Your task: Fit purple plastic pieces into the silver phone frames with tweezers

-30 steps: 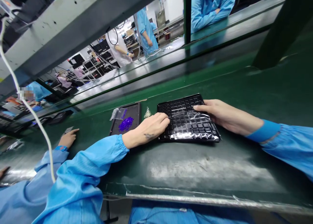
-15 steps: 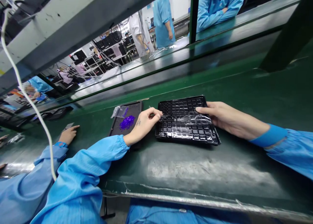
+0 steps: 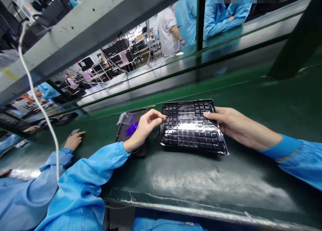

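Note:
A black compartment tray (image 3: 171, 109) with many small square pockets is held tilted above the workbench. Clear plastic film (image 3: 187, 126) lies over it and shines across the middle. My right hand (image 3: 230, 123) grips the tray's right edge, thumb on top and the other fingers underneath. At the left edge, my left hand (image 3: 144, 127) is closed in a pinch on the film's border; the exact spot between the fingertips is hard to make out. Behind my left wrist rests a dark flat tray (image 3: 120, 134) holding a pile of small purple pieces (image 3: 131, 129) and a clear bag (image 3: 125, 118).
A co-worker's hand (image 3: 74, 141) rests on the green bench (image 3: 191, 180) at the left, by a small grey flat piece. A white cable (image 3: 41, 106) hangs in front of the left side. A metal beam (image 3: 75, 29) crosses overhead, and a dark post (image 3: 294, 46) rises at the right.
The film over the compartment tray looks smoother and flatter, where it was wrinkled before. My left hand stays at the tray's left edge, my right hand on its right edge. The view has shifted slightly.

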A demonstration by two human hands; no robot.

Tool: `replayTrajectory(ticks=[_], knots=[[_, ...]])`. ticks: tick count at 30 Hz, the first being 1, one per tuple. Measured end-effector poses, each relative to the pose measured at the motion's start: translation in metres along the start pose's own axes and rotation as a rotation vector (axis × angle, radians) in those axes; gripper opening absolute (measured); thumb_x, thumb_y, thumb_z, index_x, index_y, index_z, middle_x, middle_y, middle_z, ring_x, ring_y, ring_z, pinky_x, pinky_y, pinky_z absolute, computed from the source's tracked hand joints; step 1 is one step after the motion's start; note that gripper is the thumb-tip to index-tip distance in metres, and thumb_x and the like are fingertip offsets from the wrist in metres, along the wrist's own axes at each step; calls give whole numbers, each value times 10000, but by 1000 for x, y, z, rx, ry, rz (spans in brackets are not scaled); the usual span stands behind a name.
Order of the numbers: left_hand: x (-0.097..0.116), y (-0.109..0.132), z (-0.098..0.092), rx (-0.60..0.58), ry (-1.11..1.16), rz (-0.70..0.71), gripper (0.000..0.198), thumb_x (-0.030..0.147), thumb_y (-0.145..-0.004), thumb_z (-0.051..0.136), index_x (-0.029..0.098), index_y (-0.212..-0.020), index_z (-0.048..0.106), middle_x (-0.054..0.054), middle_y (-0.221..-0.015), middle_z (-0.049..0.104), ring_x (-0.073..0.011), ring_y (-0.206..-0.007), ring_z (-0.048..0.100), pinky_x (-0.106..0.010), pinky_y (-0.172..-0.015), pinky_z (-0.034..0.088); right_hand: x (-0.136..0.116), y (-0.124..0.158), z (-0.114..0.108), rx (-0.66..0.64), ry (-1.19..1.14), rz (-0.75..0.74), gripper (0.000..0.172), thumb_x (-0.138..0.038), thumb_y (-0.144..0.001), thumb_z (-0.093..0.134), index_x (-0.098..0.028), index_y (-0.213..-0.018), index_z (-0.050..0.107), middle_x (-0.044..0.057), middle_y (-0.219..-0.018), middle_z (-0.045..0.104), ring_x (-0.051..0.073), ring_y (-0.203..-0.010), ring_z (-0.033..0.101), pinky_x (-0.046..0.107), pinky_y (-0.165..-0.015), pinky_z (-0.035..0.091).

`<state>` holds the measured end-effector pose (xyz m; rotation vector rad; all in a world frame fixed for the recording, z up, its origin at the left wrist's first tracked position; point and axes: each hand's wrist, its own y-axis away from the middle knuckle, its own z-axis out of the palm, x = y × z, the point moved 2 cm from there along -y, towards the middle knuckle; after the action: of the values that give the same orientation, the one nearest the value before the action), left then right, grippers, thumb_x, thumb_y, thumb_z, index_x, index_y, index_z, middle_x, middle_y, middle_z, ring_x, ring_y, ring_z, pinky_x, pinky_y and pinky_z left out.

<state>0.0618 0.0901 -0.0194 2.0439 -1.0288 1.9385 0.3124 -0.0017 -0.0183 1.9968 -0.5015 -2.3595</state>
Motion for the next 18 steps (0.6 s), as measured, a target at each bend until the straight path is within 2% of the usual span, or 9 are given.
replayTrajectory(ticks=[3, 7, 9, 13, 15, 18], knots=[[7, 3, -1, -59, -134, 98, 186, 337, -926, 597, 189, -1034, 565, -61, -1048, 664, -203, -1043, 655, -362, -970, 510, -2, 2, -1, 2, -24, -35, 100, -173, -917, 654, -161, -990, 721, 73, -1028, 761, 134, -795, 703, 171, -643, 583], [15, 4, 14, -62, -773, 390, 345, 357, -879, 668, 186, -1131, 507, -103, -1125, 595, -240, -1047, 579, -402, -943, 504, -1, -3, -4, 6, -42, -59, 130, -167, -893, 672, -168, -1011, 726, 70, -1004, 766, 147, -798, 705, 199, -653, 580], [14, 0, 22, -54, -983, 516, 364, 344, -884, 662, 175, -1156, 490, -120, -1139, 580, -260, -1064, 555, -426, -948, 501, 1, -5, -6, -16, -59, -95, 193, -178, -850, 719, -172, -1042, 726, 60, -987, 769, 151, -789, 701, 218, -656, 572], [8, -8, 25, -19, -1149, 510, 212, 323, -936, 592, 190, -1077, 507, -89, -1077, 575, -251, -1014, 564, -414, -905, 521, 8, 3, -3, -162, -116, -234, 326, -250, -823, 758, -162, -1130, 692, 61, -1022, 766, 138, -782, 685, 230, -647, 531], [4, -9, 20, -41, -1105, 541, 142, 335, -963, 547, 197, -943, 524, -74, -966, 570, -260, -927, 569, -434, -833, 524, 12, 7, -3, -142, -111, -268, 374, -287, -778, 800, -158, -1113, 694, 64, -1024, 762, 140, -786, 678, 226, -628, 514], [-4, -12, 9, -79, -1069, 464, 255, 407, -1005, 455, 218, -843, 515, -41, -900, 548, -225, -825, 586, -386, -761, 530, 15, 6, -6, -109, -94, -295, 452, -311, -691, 866, -161, -1084, 701, 60, -1003, 756, 146, -796, 664, 187, -529, 430]])
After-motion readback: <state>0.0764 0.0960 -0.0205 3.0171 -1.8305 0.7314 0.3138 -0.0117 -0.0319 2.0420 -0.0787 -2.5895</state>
